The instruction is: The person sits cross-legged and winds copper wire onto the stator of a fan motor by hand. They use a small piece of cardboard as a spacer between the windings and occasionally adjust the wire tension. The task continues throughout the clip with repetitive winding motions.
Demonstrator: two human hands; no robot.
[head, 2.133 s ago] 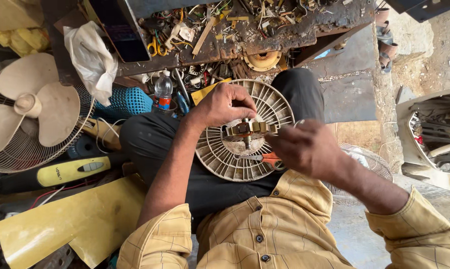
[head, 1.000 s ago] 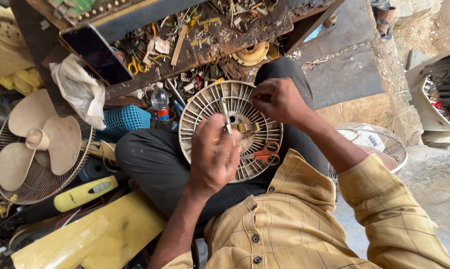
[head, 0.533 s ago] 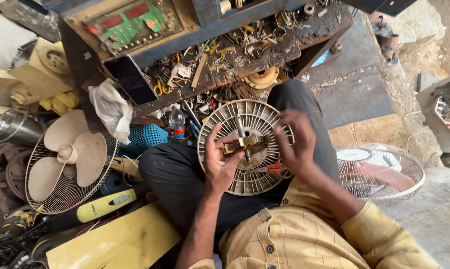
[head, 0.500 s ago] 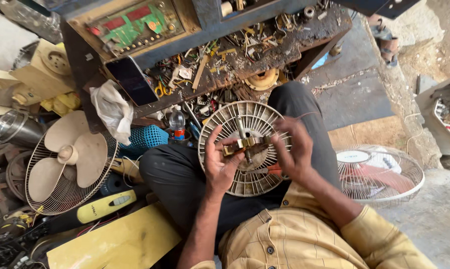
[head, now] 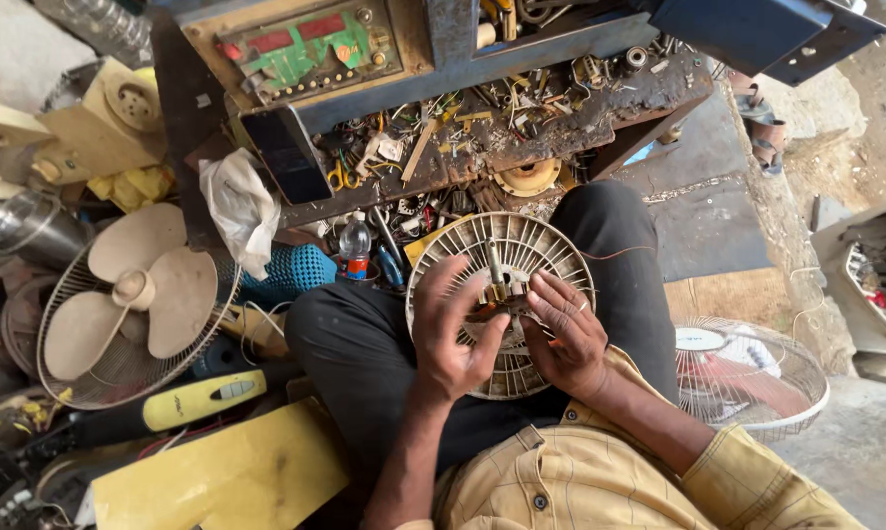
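Note:
A round cream fan motor housing with radial ribs (head: 521, 245) lies on my lap, over black trousers. At its middle sits a brass-coloured motor core with a short shaft (head: 495, 290). My left hand (head: 455, 339) rests on the housing's left half, its fingers curled against the core. My right hand (head: 566, 339) presses on the core from the right, fingers bent over it. Something orange shows under my right palm; I cannot tell what it is.
A cluttered rusty workbench (head: 521, 128) with wires, screws and tools stands just beyond my knees. A fan with cream blades in a wire guard (head: 134, 299) lies left. A small plastic bottle (head: 355, 247), a yellow board (head: 227, 476) and a wire fan guard (head: 757, 378) surround me.
Earlier my left hand lifted off the housing while my right held its top. Both hands have since come together around the core at the middle.

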